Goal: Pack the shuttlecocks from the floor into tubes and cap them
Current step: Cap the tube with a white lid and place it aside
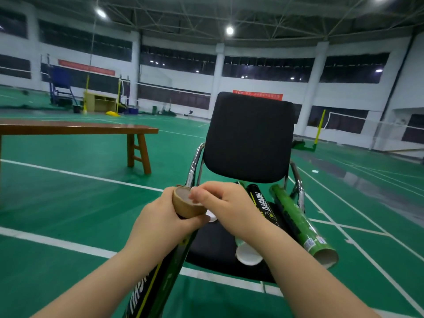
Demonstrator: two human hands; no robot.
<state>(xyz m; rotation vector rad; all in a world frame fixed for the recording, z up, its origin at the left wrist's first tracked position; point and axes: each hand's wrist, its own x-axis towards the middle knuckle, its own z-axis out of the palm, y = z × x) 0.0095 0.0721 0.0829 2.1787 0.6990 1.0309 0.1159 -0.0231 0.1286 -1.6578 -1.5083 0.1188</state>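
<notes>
You are gripping the tube (146,267) in your left hand (158,223) while your right hand (226,203) is pinching a translucent cap (195,198) at its mouth, needing a square press.

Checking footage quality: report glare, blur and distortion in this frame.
Head view: wide-angle lens bows the roof trusses and walls; ceiling lamps blow out to white blobs; the floor at right carries a pale sheen; right hand fingertips look slightly smeared at the tube mouth; the far court is soft.

Black chair (250,136), green floor (68,193) with white lines, brown bench (75,129), green tube (296,216)
</notes>
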